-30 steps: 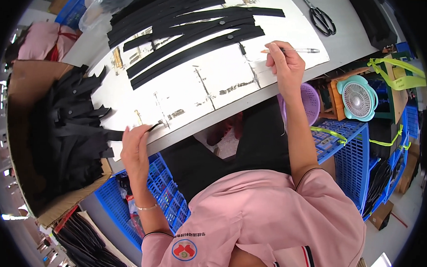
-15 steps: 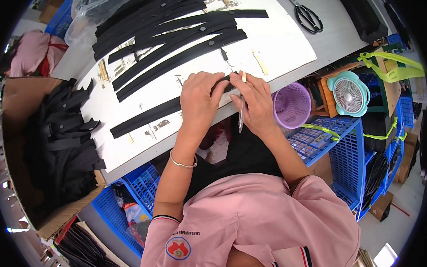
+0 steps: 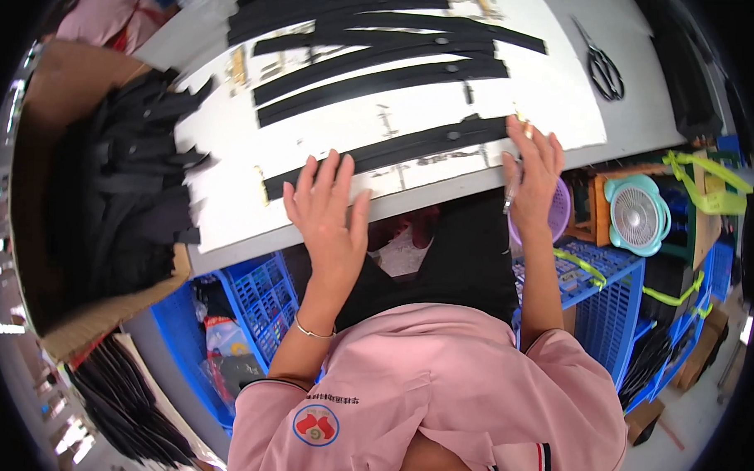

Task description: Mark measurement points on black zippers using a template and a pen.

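A black fabric strip (image 3: 397, 145) with a small dark button-like disc on it lies flat along the near edge of the white board (image 3: 229, 176). My left hand (image 3: 328, 209) is open with fingers spread, its fingertips at the lower side of the strip's left part. At the strip's right end is my right hand (image 3: 533, 179), which holds a slim silver pen (image 3: 509, 194) pointing down toward me. Its index fingertip is at the strip's end. Several similar black strips (image 3: 382, 82) lie farther up the board.
Black scissors (image 3: 605, 73) lie at the right of the grey table (image 3: 647, 120). At left stands a cardboard box (image 3: 76, 67) heaped with black strips (image 3: 138, 177). A purple basket (image 3: 560, 213), a turquoise fan (image 3: 637, 215) and blue crates (image 3: 594, 326) are at the right.
My hands have moved apart, left hand leftward and right hand rightward with the pen. The left fingers have opened from the strip. The whole view has shifted, with the board now farther right.
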`<state>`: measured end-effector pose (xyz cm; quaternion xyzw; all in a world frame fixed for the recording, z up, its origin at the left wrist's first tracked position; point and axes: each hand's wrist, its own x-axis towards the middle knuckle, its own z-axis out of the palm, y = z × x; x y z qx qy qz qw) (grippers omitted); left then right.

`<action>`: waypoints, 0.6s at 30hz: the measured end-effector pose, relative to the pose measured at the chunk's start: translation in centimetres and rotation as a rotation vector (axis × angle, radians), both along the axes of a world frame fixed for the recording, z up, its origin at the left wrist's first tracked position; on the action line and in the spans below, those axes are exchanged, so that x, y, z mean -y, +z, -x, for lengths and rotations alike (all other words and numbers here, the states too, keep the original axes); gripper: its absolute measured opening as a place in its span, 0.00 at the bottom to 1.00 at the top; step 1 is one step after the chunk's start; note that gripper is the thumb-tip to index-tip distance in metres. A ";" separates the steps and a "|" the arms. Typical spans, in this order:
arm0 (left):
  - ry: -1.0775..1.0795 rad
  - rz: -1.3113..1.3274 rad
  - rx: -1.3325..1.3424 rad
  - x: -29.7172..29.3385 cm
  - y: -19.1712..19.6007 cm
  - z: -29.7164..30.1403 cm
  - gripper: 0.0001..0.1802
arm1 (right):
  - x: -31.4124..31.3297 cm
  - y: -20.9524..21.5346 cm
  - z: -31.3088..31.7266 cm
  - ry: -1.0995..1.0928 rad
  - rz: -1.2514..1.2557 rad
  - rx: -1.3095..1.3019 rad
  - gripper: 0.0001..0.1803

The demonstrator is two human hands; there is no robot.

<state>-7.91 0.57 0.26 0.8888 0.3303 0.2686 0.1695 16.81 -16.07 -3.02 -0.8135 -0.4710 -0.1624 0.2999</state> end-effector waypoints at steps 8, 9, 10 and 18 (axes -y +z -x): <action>0.089 0.009 -0.129 -1.6 -1.3 4.6 0.33 | 0.0 -0.6 0.1 -0.007 -0.001 0.071 0.19; 0.091 0.003 -0.150 -1.8 -1.3 4.8 0.34 | -0.1 -0.7 0.1 -0.013 0.016 0.079 0.19; 0.096 0.007 -0.142 -2.0 -1.3 4.8 0.34 | -0.1 -0.8 0.1 -0.014 0.003 0.091 0.18; 0.141 0.017 -0.124 -2.1 -1.4 4.9 0.30 | -0.9 1.2 1.2 -0.055 0.044 0.054 0.18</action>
